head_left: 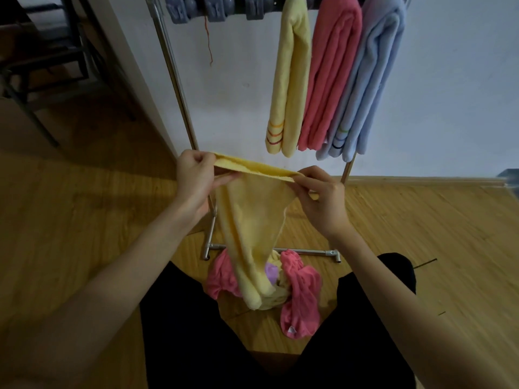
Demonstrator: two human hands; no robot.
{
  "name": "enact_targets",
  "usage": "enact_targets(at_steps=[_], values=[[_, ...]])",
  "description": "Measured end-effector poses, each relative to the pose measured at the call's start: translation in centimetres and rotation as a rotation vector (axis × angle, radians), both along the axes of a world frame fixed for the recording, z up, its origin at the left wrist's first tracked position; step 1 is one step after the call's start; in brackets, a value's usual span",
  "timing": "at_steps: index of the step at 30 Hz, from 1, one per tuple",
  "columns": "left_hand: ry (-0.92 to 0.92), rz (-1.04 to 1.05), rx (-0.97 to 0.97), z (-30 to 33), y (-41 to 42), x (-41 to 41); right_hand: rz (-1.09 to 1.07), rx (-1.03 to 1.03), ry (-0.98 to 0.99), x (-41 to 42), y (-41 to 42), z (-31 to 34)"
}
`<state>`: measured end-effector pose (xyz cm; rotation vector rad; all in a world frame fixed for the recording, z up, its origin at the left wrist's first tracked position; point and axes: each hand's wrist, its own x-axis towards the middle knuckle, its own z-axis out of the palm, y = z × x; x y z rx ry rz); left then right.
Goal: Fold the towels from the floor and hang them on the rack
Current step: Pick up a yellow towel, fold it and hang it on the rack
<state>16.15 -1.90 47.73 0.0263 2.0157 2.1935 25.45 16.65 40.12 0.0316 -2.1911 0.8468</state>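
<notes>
Towel (247,220), yellow, hangs between left hand (193,179) and right hand (320,197), both pinching its top edge.

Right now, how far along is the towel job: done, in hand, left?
Done: three folded towels hang on the rack: yellow hung towel, pink hung towel, blue hung towel.
In hand: the left hand and right hand pinch the top edge of a yellow towel, which hangs down unfolded.
Left: a floor pile of pink, yellow and purple cloth.

Yellow towel (247,220) stretched between left hand (193,181) and right hand (320,197).
</notes>
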Motion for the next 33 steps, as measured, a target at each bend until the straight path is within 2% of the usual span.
enact_targets(at_steps=[3,6,8,12,16,20,24,30,33], values=[[0.046,-0.123,-0.255,-0.5,-1.5,-0.3,-0.007,-0.023,-0.003,-0.2,1.4,0.7],[0.307,-0.239,-0.719,-0.7,-3.1,-0.9,0.036,0.028,-0.033,-0.4,2.3,1.2],[0.488,-0.294,-0.962,-0.2,-3.7,-1.2,0.094,0.116,-0.091,-0.4,2.7,1.5],[0.608,-0.449,-1.161,1.2,-4.3,-1.6,0.171,0.249,-0.187,-0.1,3.1,1.8],[0.577,-0.577,-1.187,1.4,-4.1,-1.9,0.206,0.204,-0.229,0.4,3.2,2.2],[0.471,-0.763,-1.012,1.4,-3.6,-2.1,0.222,0.075,-0.239,1.0,3.0,2.5],[0.458,-0.893,-0.898,2.0,-3.4,-1.7,0.222,0.034,-0.236,1.0,3.3,2.5],[0.596,-1.155,-0.954,4.1,-2.2,-0.2,0.056,-0.170,-0.134,-0.3,2.6,2.5],[0.670,-1.222,-1.000,4.9,-1.9,0.2,0.076,-0.317,-0.093,-1.2,1.8,2.9]])
